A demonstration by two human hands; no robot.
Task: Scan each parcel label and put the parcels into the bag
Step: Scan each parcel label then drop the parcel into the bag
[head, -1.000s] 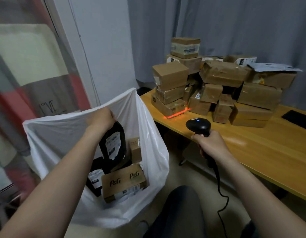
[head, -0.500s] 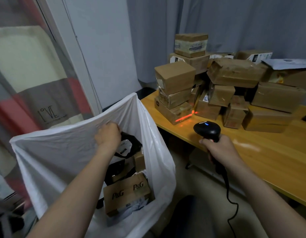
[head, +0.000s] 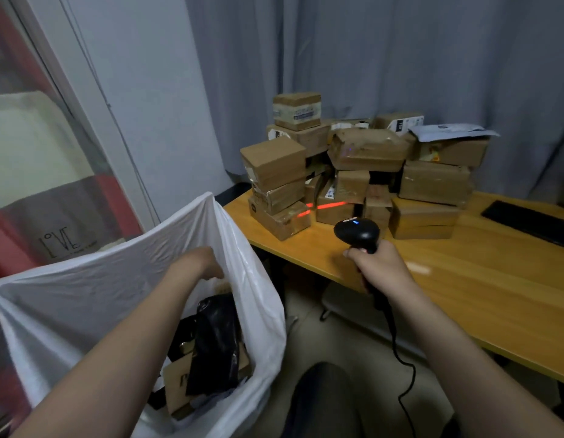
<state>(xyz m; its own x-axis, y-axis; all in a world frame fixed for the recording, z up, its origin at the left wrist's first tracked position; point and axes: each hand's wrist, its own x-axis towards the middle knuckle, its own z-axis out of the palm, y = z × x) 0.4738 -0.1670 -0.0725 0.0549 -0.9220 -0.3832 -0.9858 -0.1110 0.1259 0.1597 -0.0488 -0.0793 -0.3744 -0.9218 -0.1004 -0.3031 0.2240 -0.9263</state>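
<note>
Clearly only a small part of the job is done: a few parcels already lie inside the white bag [head: 94,298], among them a black poly-wrapped parcel [head: 216,343] resting on top of a brown carton [head: 176,384], while a large pile of cardboard parcels [head: 363,172] is stacked on the wooden table [head: 495,279], waiting to be scanned. Judging from the size of that pile against the handful in the bag, most of the work is left. The left hand [head: 200,262] hangs over the bag's open mouth, just above the black parcel and apart from it; its fingers curl downward and seem to grip nothing, though they point away from the camera, so I cannot tell exactly how far they are spread. The right hand [head: 380,268] is clenched around the handle of the black barcode scanner [head: 356,233], thumb side up, with the cable trailing down toward the floor. The scanner's head points at the pile, and its red line falls across the lowest cartons at the pile's near left corner. No parcel is in either hand, so the next one has not yet been picked up.
</note>
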